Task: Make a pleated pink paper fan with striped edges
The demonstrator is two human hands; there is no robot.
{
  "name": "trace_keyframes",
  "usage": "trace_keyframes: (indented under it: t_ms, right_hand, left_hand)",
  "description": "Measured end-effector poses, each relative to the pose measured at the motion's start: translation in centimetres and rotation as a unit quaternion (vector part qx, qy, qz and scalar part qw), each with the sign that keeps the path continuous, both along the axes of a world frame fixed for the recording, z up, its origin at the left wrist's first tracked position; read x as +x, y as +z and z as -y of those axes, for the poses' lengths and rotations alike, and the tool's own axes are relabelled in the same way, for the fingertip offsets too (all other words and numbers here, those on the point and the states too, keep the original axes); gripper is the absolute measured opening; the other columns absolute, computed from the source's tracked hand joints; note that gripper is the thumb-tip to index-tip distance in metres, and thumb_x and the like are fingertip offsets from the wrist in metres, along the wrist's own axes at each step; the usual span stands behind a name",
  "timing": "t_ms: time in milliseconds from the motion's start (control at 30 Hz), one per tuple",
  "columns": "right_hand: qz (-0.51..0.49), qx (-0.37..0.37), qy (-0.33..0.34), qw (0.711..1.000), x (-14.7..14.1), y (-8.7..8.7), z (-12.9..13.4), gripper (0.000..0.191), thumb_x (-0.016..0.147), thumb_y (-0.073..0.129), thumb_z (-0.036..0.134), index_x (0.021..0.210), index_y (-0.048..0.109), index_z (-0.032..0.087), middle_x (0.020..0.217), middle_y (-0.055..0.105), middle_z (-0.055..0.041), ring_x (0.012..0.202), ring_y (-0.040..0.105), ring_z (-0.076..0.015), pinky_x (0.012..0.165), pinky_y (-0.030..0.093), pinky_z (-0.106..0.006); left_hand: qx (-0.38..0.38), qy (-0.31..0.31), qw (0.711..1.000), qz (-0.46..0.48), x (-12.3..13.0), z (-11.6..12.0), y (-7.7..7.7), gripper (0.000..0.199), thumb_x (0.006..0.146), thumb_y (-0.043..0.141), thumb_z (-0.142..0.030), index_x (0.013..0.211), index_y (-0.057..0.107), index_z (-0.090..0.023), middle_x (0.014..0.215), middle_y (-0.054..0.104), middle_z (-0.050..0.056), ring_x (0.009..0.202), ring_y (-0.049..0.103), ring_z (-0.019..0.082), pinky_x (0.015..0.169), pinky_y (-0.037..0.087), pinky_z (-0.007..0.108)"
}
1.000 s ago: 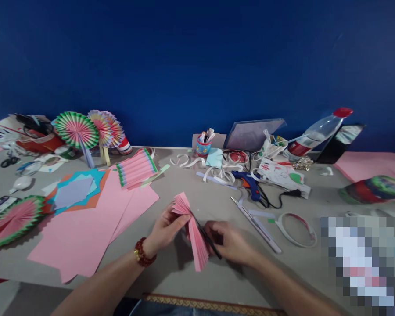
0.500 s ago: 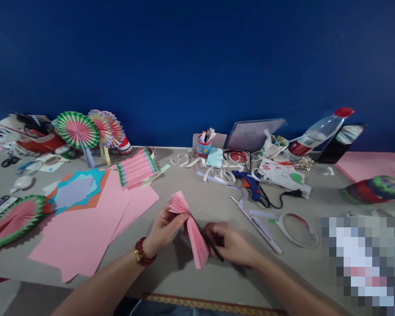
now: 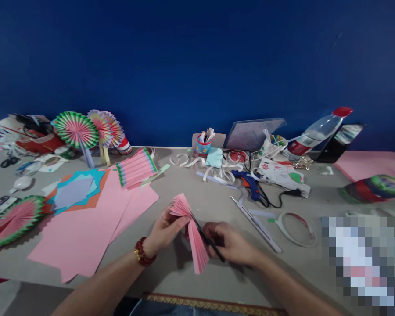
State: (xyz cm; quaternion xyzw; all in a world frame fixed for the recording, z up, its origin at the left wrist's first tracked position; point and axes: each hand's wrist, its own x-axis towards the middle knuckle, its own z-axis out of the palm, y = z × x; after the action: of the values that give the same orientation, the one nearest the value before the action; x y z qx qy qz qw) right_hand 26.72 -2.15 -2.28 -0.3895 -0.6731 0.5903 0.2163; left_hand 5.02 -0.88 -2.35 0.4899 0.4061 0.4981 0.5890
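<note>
My left hand (image 3: 167, 228), with a dark red beaded bracelet at the wrist, pinches a pleated pink paper (image 3: 197, 248) near its narrow middle. The paper's folds spread out above and below that pinch. In my right hand (image 3: 228, 241), curled fingers grip a slim black tool (image 3: 213, 248). Its thin end slants up to the left, against the paper's middle. I cannot make out whether the tool is a pair of scissors, because my fingers hide part of it.
Pink sheets (image 3: 82, 232) and layered coloured paper (image 3: 74, 193) lie left, by a round pleated fan (image 3: 18, 219). More fans (image 3: 76, 129) stand behind. To the right are a blue glue gun (image 3: 250, 184), a pale purple bar-shaped tool (image 3: 258, 226), a white tape loop (image 3: 296, 229) and a bottle (image 3: 319, 131).
The pleated paper and the black tool have shifted slightly down and to the right. Both hands keep their grips.
</note>
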Motion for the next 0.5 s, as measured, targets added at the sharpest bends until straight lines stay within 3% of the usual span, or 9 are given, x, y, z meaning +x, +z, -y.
trace_keyframes:
  t_ms: [267,500]
  right_hand:
    - [0.057,0.051,-0.011,0.997,0.0,0.5,0.0,0.015,0.069,0.06,0.027,0.07,0.046,0.021,0.06,0.043,0.0059,0.055,0.036,-0.0099,0.05,0.029,-0.02]
    - [0.209,0.245,-0.029,0.946,0.5,0.1,0.0,0.016,0.067,0.056,0.018,0.083,0.055,0.02,0.07,0.06,-0.0003,0.063,0.051,-0.0153,0.06,0.032,-0.025]
  left_hand:
    - [0.007,-0.049,0.999,0.001,0.3,0.1,1.0,0.031,0.079,0.076,-0.043,0.077,0.063,-0.015,0.07,0.063,0.0,0.06,0.057,0.01,0.06,0.053,0.022]
    - [0.004,-0.03,0.999,0.014,0.2,-0.1,0.0,0.032,0.079,0.076,-0.043,0.09,0.062,-0.017,0.075,0.065,-0.001,0.063,0.061,0.01,0.062,0.054,0.022]
